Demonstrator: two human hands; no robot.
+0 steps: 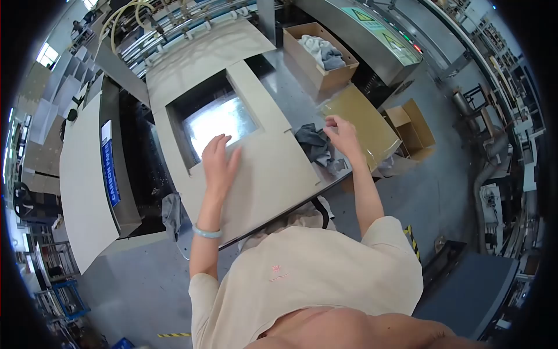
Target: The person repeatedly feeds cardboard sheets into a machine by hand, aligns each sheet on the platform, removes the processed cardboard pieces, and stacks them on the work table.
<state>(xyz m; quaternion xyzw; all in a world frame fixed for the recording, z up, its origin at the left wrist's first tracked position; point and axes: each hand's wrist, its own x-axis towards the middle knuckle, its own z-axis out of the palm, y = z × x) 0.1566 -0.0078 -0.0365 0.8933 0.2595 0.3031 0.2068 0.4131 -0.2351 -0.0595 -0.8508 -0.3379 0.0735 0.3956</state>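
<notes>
- Centrally, a flat beige board (273, 171), matte and smooth, lies before the person; its rectangular window (218, 122) frames a glossy, bright-reflecting surface.
- Left hand (219, 167): open, fingers extended, thumb apart, nothing grasped; over the board at the window's near edge, contact uncertain.
- Right hand (344, 137): half open, fingers loosely bent; just beside a crumpled grey cloth (312, 143). Cannot tell whether it touches or grips anything.
- Surface: dull grey metal table (286, 81) alongside the board.
- Beyond: open cardboard box (319, 81) of soft white and grey rags (321, 51); flat, film-shiny brown package (372, 123).
- Room: smooth grey floor (128, 285), workshop equipment around.
</notes>
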